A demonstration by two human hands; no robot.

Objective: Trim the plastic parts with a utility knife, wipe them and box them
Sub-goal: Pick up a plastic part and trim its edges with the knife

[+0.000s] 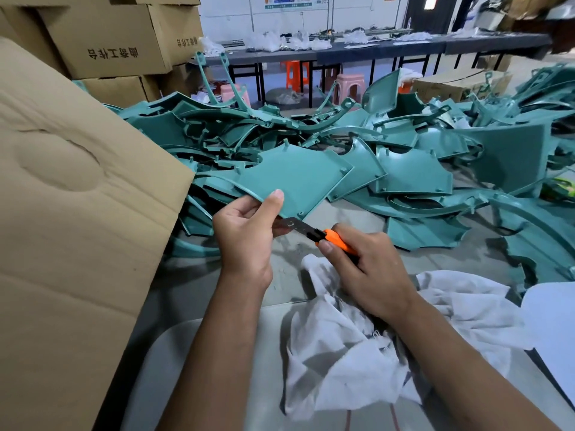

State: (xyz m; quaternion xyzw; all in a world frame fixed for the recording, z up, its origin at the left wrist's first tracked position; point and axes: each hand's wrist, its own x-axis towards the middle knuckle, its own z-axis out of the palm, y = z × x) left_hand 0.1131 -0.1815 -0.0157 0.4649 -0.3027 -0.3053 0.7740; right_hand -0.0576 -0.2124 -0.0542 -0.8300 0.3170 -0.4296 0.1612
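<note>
— What is the person holding?

— The left hand pinches a teal plastic panel at its near edge, thumb flat on the matte top face, fingers curled beneath. The panel is thin, slightly curved, with a raised rim and small moulded pegs along its border. The right hand grips an orange-handled utility knife; its dull grey blade lies against the panel's lower edge, just beside the left thumb.

— And around them?

— A crumpled white cloth, soft and frayed, lies under the right wrist on something pale grey. Behind, a tangled heap of teal parts, glossy curved shells and thin arched strips, spreads over the floor. A creased brown cardboard flap fills the left side, with printed cartons stacked beyond.

— Anything unclear?

— The blade tip is hidden behind the left hand, so exactly where it meets the plastic cannot be told. The knife's handle end disappears inside the right palm. The far tabletop carries blurred white bundles.
</note>
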